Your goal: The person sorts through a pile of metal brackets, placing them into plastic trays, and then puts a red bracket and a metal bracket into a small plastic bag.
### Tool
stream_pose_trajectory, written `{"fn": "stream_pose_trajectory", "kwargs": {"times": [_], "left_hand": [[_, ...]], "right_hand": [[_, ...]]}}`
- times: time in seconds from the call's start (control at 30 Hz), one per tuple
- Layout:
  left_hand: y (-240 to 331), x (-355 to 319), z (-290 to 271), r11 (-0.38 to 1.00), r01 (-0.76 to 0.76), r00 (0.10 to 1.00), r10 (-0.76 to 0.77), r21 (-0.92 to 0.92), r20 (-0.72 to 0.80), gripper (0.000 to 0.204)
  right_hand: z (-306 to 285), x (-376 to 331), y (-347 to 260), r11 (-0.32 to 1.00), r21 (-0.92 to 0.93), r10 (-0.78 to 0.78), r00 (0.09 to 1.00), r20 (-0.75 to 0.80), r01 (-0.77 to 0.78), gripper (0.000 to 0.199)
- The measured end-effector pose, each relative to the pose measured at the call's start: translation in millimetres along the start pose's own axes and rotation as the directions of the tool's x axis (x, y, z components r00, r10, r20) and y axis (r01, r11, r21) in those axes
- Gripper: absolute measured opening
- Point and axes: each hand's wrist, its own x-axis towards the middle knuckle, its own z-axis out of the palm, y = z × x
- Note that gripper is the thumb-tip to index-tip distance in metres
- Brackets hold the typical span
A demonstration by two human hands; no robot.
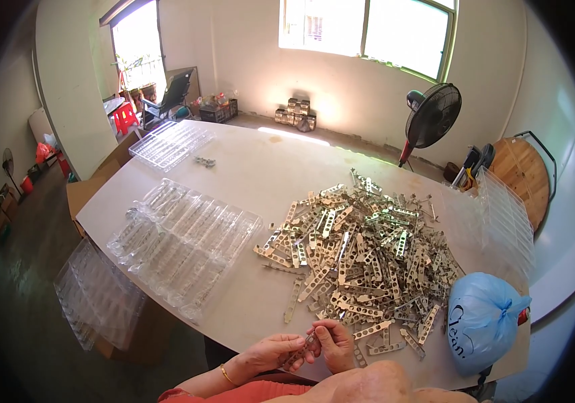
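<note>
At the table's near edge my left hand (275,352) and my right hand (333,346) are closed together on a small perforated metal strip (309,341). Fingers cover much of it, so whether there is more than one strip cannot be seen. Just beyond my right hand spreads a large heap of similar metal strips (368,258), with rows of round holes, lying every which way. To the left of the heap lies a clear plastic tray (197,235) with long compartments, partly under crinkled clear film. A few loose strips (205,161) rest farther back.
Another clear tray (170,144) sits at the table's far left. More clear trays (96,292) stand over a cardboard box beside the left edge. A tied blue plastic bag (482,322) occupies the right corner. Clear trays (505,215) and a black fan (433,115) are beyond it.
</note>
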Motion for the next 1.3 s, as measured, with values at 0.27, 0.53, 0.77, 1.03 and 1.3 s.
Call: {"fn": "stream_pose_trajectory", "kwargs": {"times": [0.27, 0.53, 0.77, 1.03, 1.3], "left_hand": [[2, 0, 0, 0.996, -0.023, 0.998, 0.028, -0.088, 0.055, 0.031], [2, 0, -1, 0.978, -0.024, 0.99, 0.051, -0.205, 0.13, 0.048], [0, 3, -1, 0.985, -0.045, 0.986, 0.071, -0.166, 0.153, 0.049], [0, 2, 4, 0.991, -0.078, 0.992, 0.088, -0.111, 0.087, 0.054], [3, -1, 0, 0.993, -0.102, 0.991, 0.097, 0.05, 0.096, 0.053]], "right_hand": [[6, -3, -8, 0.993, -0.118, 0.025, 0.998, 0.059, -0.018, 0.031], [4, -3, -14, 0.995, -0.003, 0.096, 0.989, 0.114, -0.097, 0.032], [2, -6, -14, 0.987, 0.051, 0.139, 0.972, 0.188, -0.151, 0.03], [-2, -6, -12, 0.986, 0.042, 0.143, 0.942, 0.304, -0.163, 0.025], [0, -7, -9, 0.992, 0.036, 0.102, 0.944, 0.314, -0.119, 0.023]]}}
